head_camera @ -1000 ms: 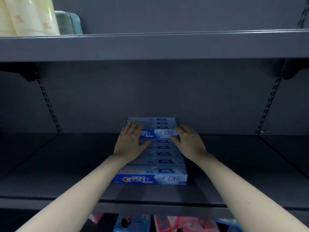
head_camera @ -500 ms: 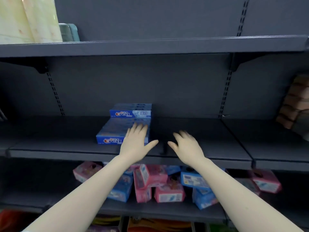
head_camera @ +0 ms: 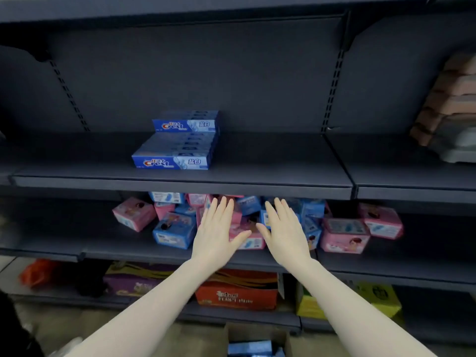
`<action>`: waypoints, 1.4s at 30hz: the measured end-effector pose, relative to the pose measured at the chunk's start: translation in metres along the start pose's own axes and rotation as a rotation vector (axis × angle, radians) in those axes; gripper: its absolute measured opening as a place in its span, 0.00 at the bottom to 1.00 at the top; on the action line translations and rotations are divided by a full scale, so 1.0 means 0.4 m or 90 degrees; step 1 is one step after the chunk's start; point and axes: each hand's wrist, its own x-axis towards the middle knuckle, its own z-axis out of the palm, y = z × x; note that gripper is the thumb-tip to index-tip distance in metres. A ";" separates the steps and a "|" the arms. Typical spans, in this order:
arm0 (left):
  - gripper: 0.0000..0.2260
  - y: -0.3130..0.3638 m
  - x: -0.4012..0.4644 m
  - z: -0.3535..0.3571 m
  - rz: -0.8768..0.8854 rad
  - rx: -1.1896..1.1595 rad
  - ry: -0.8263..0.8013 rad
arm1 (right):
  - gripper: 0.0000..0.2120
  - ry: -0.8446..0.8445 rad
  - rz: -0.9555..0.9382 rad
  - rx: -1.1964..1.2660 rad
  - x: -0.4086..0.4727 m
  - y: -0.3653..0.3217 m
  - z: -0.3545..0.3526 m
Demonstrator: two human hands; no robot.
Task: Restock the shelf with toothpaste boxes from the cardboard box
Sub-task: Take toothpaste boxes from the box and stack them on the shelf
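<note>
At the bottom edge, nearest the camera, a cardboard box [head_camera: 258, 340] is sitting open on the floor with blue toothpaste cartons [head_camera: 251, 348] showing inside it. Above it, both bare forearms are reaching forward. The left hand [head_camera: 217, 231] is hovering palm-down with its grip spread flat, fingers straight and thumb angled out, holding nothing. The right hand [head_camera: 284, 231] is hovering just beside it in the same way, its grip also spread and empty; the two thumbs are lying near each other but apart. Behind the hands, a jumble of pink and blue small boxes [head_camera: 345, 235] is lying tumbled on a lower shelf [head_camera: 128, 251], and under that shelf an orange carton [head_camera: 237, 295] and a yellow-green carton [head_camera: 373, 300] are standing. Farther and higher, on the dark grey shelf [head_camera: 270, 173], the Crest toothpaste boxes [head_camera: 177, 150] are lying in a row running front to back, with a second layer [head_camera: 186, 123] stacked on the rear ones. This stack is sitting well apart from both grips, above them and somewhat to the left, touching neither hand.
</note>
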 end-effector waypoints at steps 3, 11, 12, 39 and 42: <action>0.39 -0.010 -0.045 0.064 0.001 -0.008 -0.016 | 0.28 0.004 -0.003 0.007 -0.052 0.025 0.083; 0.37 -0.049 -0.179 0.341 -0.032 -0.075 -0.154 | 0.27 -0.022 0.066 -0.021 -0.206 0.109 0.369; 0.36 -0.057 -0.196 0.381 -0.038 -0.079 -0.175 | 0.27 -0.038 0.078 -0.018 -0.225 0.123 0.409; 0.57 -0.338 -0.579 1.560 -0.054 0.069 -0.802 | 0.43 -0.651 0.409 0.128 -0.599 0.564 1.474; 0.61 -0.361 -0.591 1.621 -0.057 0.104 -0.817 | 0.47 -0.623 0.421 0.112 -0.626 0.597 1.543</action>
